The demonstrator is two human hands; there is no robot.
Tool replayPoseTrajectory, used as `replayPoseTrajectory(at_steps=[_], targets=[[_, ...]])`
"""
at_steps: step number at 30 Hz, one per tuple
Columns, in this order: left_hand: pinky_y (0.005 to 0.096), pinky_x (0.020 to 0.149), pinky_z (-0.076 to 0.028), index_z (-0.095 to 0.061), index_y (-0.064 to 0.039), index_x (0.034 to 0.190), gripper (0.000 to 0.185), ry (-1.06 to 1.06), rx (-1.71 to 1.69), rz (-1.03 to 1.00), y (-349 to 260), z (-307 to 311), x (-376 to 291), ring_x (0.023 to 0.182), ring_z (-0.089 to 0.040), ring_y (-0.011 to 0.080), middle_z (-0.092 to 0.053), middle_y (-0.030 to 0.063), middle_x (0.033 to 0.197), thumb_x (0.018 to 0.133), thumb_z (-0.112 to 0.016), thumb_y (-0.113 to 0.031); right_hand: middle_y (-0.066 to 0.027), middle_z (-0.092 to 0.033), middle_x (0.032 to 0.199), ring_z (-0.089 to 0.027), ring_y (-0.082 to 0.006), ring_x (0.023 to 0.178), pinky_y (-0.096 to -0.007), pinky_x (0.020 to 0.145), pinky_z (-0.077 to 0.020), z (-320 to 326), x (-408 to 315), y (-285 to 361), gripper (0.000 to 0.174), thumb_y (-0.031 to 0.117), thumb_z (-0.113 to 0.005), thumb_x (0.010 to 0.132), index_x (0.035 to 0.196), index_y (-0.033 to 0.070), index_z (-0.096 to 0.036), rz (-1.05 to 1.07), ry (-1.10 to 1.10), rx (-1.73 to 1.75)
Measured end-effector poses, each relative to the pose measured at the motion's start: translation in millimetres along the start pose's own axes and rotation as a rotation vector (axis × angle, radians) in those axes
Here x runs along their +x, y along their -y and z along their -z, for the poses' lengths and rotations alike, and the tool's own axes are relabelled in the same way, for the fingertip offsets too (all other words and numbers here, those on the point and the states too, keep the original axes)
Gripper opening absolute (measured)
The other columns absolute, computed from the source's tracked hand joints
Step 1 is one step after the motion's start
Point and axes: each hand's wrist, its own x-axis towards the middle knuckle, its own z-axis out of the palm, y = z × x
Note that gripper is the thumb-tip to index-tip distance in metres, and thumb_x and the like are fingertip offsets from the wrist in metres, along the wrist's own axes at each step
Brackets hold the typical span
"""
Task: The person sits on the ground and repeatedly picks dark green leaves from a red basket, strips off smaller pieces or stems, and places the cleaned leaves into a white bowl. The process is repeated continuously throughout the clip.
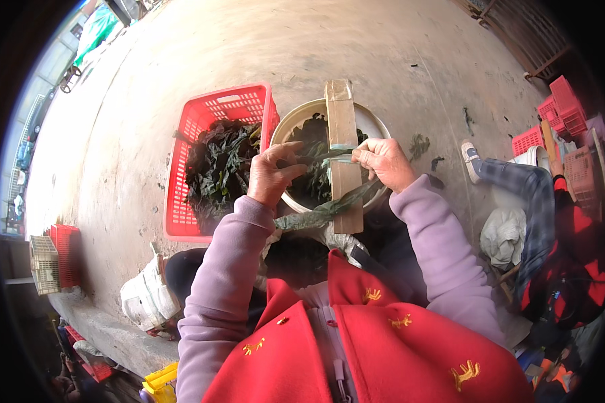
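Between my left hand (276, 171) and my right hand (383, 160) a dark green strip of what looks like kelp (315, 158) is stretched, pinched at both ends. It crosses over a narrow wooden board (344, 126) with pale tape around its middle. The board lies across a round pale tub (295, 115) that holds more dark leafy strips. A longer green strip (327, 211) hangs over the board nearer my body. To the left of the tub, a red plastic crate (174, 191) holds a heap of dark, crinkled leafy strips (222, 166).
On the right sits a co-worker (529, 186) with one leg stretched out, near red crates (564, 108) and a white sack (504, 237). Another white sack (148, 294) lies at lower left, near stacked crates (65, 254) and a concrete ledge (111, 337). Leaf scraps dot the concrete floor (302, 45).
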Motion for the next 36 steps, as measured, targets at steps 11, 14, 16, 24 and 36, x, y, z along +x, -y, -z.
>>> replayPoseTrajectory(at_steps=[11, 14, 16, 24, 36], targets=[[0.0364, 0.072, -0.046, -0.067, -0.005, 0.082, 0.016, -0.030, 0.674, 0.075, 88.5, -46.6, 42.8, 0.081, -0.059, 0.0283, -0.059, 0.0115, 0.081, 0.067, -0.070, -0.008, -0.0168, -0.060, 0.063, -0.058, -0.0229, 0.059, -0.0348, 0.059, -0.0443, -8.9, 44.9, -60.9, 0.026, 0.022, -0.058, 0.077, 0.069, -0.002, -0.063, -0.102, -0.286, -0.319], [0.0375, 0.074, -0.047, -0.066, -0.005, 0.088, 0.024, 0.038, 0.673, 0.268, 92.2, -48.0, 33.6, 0.081, -0.059, 0.0286, -0.059, 0.0109, 0.083, 0.065, -0.070, -0.007, -0.0084, -0.053, 0.054, -0.050, -0.0150, 0.049, -0.0313, 0.050, -0.0429, -5.1, 37.6, -56.8, 0.027, 0.022, -0.056, 0.081, 0.072, -0.002, -0.062, -0.281, -0.298, -0.103], [0.0352, 0.074, -0.047, -0.063, -0.006, 0.101, 0.035, -0.026, 0.626, 0.080, 82.4, -46.2, 29.3, 0.083, -0.059, 0.0267, -0.060, 0.0109, 0.090, 0.066, -0.069, -0.007, 0.0009, -0.046, 0.054, -0.042, -0.0073, 0.046, -0.0225, 0.044, -0.0392, 0.7, 25.2, -42.7, 0.025, 0.021, -0.056, 0.087, 0.075, -0.001, -0.059, -0.235, -0.203, 0.195], [0.0281, 0.047, -0.044, -0.066, 0.003, 0.071, 0.043, 0.213, -0.200, 0.316, -10.7, -33.4, -33.0, 0.048, -0.056, 0.0169, -0.060, 0.0102, 0.055, 0.087, -0.055, -0.035, -0.0060, -0.057, 0.066, -0.053, -0.0127, 0.057, -0.0266, 0.062, -0.0461, -29.5, -30.8, 52.6, 0.015, 0.017, -0.053, 0.089, 0.088, 0.002, -0.056, 0.072, -0.316, 0.524], [0.0345, 0.090, -0.044, -0.048, -0.003, 0.119, 0.041, -0.064, -1.336, 0.249, -39.6, -9.7, -69.6, 0.102, -0.058, 0.0220, -0.059, 0.0129, 0.112, 0.090, -0.052, -0.032, -0.0164, -0.056, 0.114, -0.051, -0.0267, 0.108, -0.0416, 0.094, -0.0383, -79.0, -74.5, 53.8, 0.029, 0.020, -0.044, 0.087, 0.103, 0.000, -0.057, 0.018, -0.200, 0.882]])
